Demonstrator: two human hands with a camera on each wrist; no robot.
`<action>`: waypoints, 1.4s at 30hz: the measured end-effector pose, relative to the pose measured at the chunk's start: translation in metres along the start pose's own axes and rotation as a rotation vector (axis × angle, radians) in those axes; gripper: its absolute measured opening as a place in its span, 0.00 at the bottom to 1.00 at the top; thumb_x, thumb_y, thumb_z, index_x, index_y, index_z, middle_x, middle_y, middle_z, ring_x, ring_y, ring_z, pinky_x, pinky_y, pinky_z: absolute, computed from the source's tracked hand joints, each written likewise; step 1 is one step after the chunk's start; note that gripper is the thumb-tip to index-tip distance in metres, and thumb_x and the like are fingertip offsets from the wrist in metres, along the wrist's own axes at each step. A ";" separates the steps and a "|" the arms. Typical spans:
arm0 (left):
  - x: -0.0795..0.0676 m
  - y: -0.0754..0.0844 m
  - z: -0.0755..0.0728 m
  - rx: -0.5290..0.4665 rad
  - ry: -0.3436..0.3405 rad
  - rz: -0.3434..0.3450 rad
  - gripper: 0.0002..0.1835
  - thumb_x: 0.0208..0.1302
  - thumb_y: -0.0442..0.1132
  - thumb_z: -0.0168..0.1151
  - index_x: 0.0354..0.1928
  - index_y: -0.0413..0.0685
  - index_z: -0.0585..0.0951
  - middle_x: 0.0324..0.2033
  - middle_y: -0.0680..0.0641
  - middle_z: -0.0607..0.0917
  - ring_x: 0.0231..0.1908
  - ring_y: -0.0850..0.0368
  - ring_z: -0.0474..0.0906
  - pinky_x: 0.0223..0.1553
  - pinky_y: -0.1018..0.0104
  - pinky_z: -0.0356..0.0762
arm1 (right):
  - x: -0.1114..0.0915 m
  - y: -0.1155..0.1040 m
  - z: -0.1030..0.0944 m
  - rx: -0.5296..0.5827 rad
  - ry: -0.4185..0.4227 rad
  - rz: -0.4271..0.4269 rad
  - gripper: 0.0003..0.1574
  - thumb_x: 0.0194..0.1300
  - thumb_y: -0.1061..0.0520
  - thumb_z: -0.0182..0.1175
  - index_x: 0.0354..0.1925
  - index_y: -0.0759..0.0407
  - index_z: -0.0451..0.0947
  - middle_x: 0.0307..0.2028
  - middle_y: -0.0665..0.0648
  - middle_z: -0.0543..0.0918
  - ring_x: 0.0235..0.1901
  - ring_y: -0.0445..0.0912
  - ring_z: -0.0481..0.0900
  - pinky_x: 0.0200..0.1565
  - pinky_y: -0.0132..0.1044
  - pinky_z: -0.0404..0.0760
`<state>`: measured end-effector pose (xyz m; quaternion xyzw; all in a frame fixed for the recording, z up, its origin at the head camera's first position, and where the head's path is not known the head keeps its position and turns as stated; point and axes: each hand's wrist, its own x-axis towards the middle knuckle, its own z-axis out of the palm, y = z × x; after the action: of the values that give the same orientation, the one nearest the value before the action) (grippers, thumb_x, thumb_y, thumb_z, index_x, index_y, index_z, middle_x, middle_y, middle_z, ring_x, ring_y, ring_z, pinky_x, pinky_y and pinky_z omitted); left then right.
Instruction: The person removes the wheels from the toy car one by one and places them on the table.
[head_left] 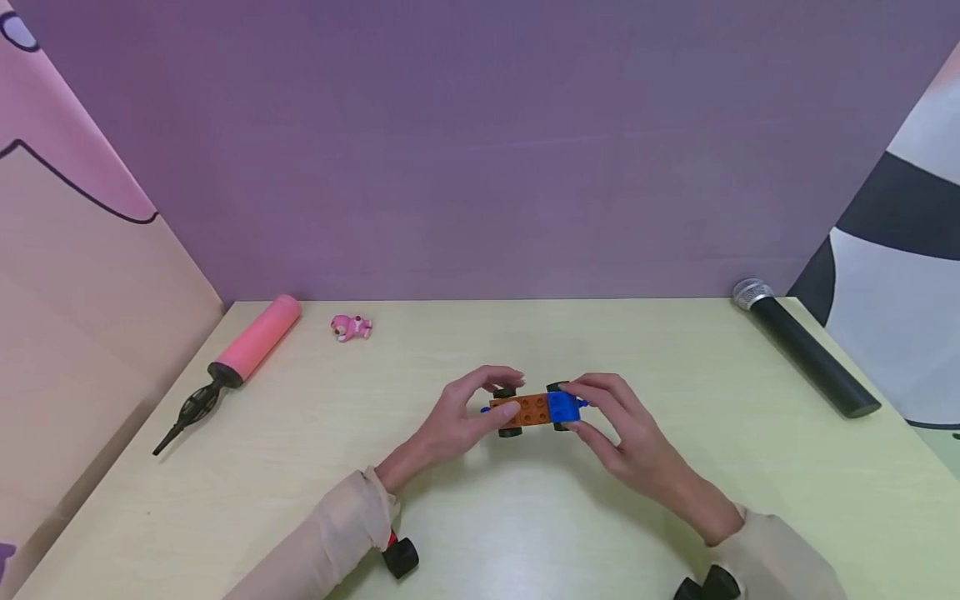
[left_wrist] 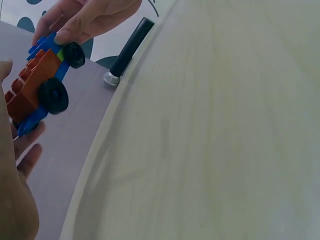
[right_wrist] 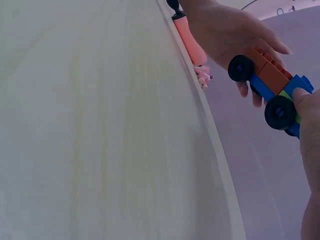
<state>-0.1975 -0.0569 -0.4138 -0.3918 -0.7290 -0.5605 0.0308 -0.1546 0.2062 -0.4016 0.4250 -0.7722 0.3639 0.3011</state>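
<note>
A toy car [head_left: 534, 409] of building bricks is in the air above the table, between both hands. It has an orange brick [right_wrist: 272, 80], a blue brick [head_left: 563, 407] at the right end, a bit of green under that, a blue base and black wheels [left_wrist: 53, 95]. My right hand [head_left: 630, 433] pinches the blue end between thumb and fingers. Around the orange end is my left hand [head_left: 468, 414], its thumb extended over the brick and its fingers loosely spread by the wheels in the right wrist view.
On the pale table [head_left: 480, 533], a pink balloon pump [head_left: 258, 337] with a black nozzle lies at the left. Beside it is a small pink bear figure [head_left: 351, 327]. A black microphone [head_left: 810, 350] lies at the right edge. Behind the table rises a purple wall [head_left: 480, 150].
</note>
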 end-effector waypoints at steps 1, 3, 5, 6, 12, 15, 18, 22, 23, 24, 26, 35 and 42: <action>0.000 0.001 0.001 -0.019 -0.025 -0.014 0.28 0.76 0.53 0.60 0.67 0.41 0.75 0.56 0.42 0.84 0.56 0.51 0.78 0.58 0.48 0.77 | 0.001 -0.001 0.000 -0.007 -0.005 -0.027 0.29 0.80 0.47 0.55 0.59 0.72 0.77 0.53 0.67 0.76 0.53 0.51 0.75 0.57 0.24 0.74; 0.000 0.003 0.004 -0.049 -0.069 -0.029 0.31 0.77 0.56 0.58 0.70 0.41 0.73 0.56 0.42 0.84 0.57 0.51 0.79 0.58 0.53 0.79 | 0.004 -0.002 0.001 -0.021 -0.022 -0.059 0.28 0.81 0.47 0.53 0.59 0.72 0.77 0.54 0.67 0.76 0.54 0.52 0.75 0.59 0.23 0.73; 0.000 0.005 0.006 -0.063 -0.101 -0.035 0.32 0.77 0.57 0.57 0.72 0.43 0.71 0.55 0.42 0.85 0.56 0.52 0.80 0.55 0.57 0.81 | 0.005 -0.003 0.001 -0.035 -0.039 -0.082 0.28 0.82 0.48 0.52 0.59 0.72 0.77 0.54 0.66 0.76 0.54 0.53 0.74 0.59 0.23 0.72; 0.001 0.005 0.007 -0.067 -0.110 -0.033 0.32 0.77 0.57 0.56 0.72 0.43 0.71 0.54 0.42 0.85 0.55 0.53 0.81 0.54 0.58 0.81 | 0.006 -0.004 0.002 -0.041 -0.049 -0.088 0.28 0.82 0.47 0.51 0.60 0.72 0.77 0.54 0.66 0.76 0.54 0.53 0.74 0.60 0.23 0.72; -0.001 0.007 0.014 -0.122 -0.099 -0.041 0.30 0.75 0.53 0.61 0.72 0.47 0.73 0.48 0.44 0.86 0.44 0.57 0.83 0.39 0.62 0.84 | 0.008 -0.005 0.004 -0.061 -0.039 -0.133 0.27 0.82 0.49 0.51 0.61 0.71 0.77 0.54 0.67 0.76 0.53 0.53 0.74 0.57 0.23 0.73; -0.002 0.005 0.016 -0.156 -0.068 -0.052 0.29 0.74 0.51 0.63 0.71 0.47 0.73 0.47 0.44 0.85 0.44 0.57 0.82 0.41 0.62 0.84 | 0.009 -0.006 0.005 -0.072 -0.019 -0.113 0.28 0.81 0.48 0.52 0.62 0.71 0.76 0.55 0.67 0.75 0.54 0.54 0.74 0.58 0.24 0.72; -0.003 0.004 0.017 -0.185 -0.027 -0.069 0.29 0.73 0.49 0.64 0.71 0.47 0.73 0.48 0.43 0.85 0.44 0.56 0.81 0.45 0.62 0.82 | 0.008 -0.007 0.007 -0.067 -0.014 -0.024 0.32 0.80 0.44 0.53 0.64 0.70 0.74 0.57 0.67 0.74 0.57 0.54 0.73 0.62 0.25 0.70; -0.003 0.004 0.017 -0.233 0.017 -0.088 0.31 0.72 0.47 0.65 0.73 0.47 0.71 0.48 0.40 0.85 0.43 0.54 0.81 0.41 0.63 0.82 | 0.006 -0.008 0.009 -0.006 0.010 0.117 0.34 0.78 0.44 0.59 0.68 0.68 0.71 0.60 0.64 0.74 0.59 0.53 0.73 0.61 0.26 0.70; -0.003 0.004 0.018 -0.246 0.025 -0.093 0.31 0.72 0.46 0.65 0.73 0.47 0.70 0.47 0.40 0.85 0.42 0.53 0.81 0.41 0.63 0.82 | 0.006 -0.009 0.009 0.014 0.021 0.143 0.32 0.76 0.48 0.62 0.68 0.67 0.71 0.60 0.64 0.75 0.58 0.53 0.73 0.60 0.27 0.72; -0.003 0.004 0.018 -0.258 0.033 -0.098 0.31 0.72 0.46 0.65 0.73 0.47 0.70 0.47 0.39 0.85 0.42 0.53 0.81 0.41 0.62 0.83 | 0.006 -0.009 0.010 0.031 0.035 0.164 0.31 0.75 0.53 0.64 0.68 0.66 0.71 0.60 0.63 0.76 0.58 0.52 0.74 0.58 0.28 0.73; -0.002 0.004 0.019 -0.278 0.050 -0.118 0.31 0.72 0.46 0.65 0.73 0.48 0.70 0.46 0.40 0.85 0.42 0.53 0.82 0.43 0.62 0.83 | 0.006 -0.009 0.013 0.066 0.059 0.199 0.32 0.69 0.64 0.67 0.68 0.66 0.71 0.59 0.62 0.78 0.57 0.52 0.76 0.54 0.31 0.74; -0.001 0.007 0.022 -0.366 0.078 -0.178 0.34 0.70 0.36 0.68 0.74 0.43 0.67 0.41 0.47 0.84 0.39 0.54 0.84 0.51 0.58 0.83 | 0.003 -0.011 0.023 0.178 0.067 0.409 0.25 0.73 0.71 0.57 0.66 0.66 0.71 0.54 0.56 0.82 0.53 0.45 0.79 0.52 0.29 0.76; 0.000 0.008 0.022 -0.406 0.066 -0.211 0.34 0.68 0.34 0.69 0.74 0.47 0.68 0.44 0.45 0.84 0.39 0.54 0.85 0.53 0.56 0.83 | 0.004 -0.010 0.028 0.235 0.012 0.545 0.20 0.81 0.62 0.50 0.66 0.63 0.71 0.58 0.57 0.81 0.55 0.45 0.78 0.55 0.31 0.76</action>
<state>-0.1841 -0.0374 -0.4157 -0.2929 -0.6369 -0.7082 -0.0838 -0.1521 0.1781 -0.4112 0.2316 -0.8087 0.5208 0.1456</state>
